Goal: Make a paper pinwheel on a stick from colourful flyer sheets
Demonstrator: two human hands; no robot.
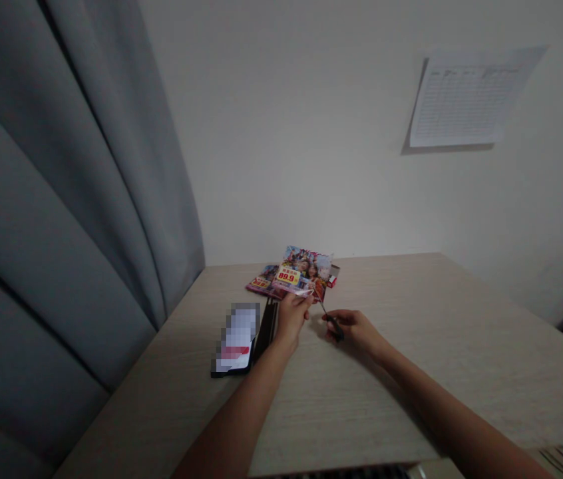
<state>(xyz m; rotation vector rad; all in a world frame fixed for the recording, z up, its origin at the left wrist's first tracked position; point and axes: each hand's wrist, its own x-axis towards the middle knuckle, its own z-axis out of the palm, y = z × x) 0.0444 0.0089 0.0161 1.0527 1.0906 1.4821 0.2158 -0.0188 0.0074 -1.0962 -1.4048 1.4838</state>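
Observation:
My left hand (292,318) grips the lower edge of a colourful printed flyer (306,266) that carries the figure 89.9 on a yellow patch. The flyer is raised and tilted towards me. In my right hand (359,327) are scissors (334,327) with black handles, their blades pointing up and to the left at the flyer's lower right part. Whether the blades are touching or cutting the paper is too small to tell. Behind and left of the held flyer lies another similar flyer (260,282), partly covered by it.
A phone (236,340) with a lit, blurred screen lies left of my left forearm. Beside it runs a dark long strip (267,326). A small red and white item (332,279) shows behind the flyer. Grey curtains (86,166) hang left of the wooden table (436,346); a printed sheet (461,103) is on the wall.

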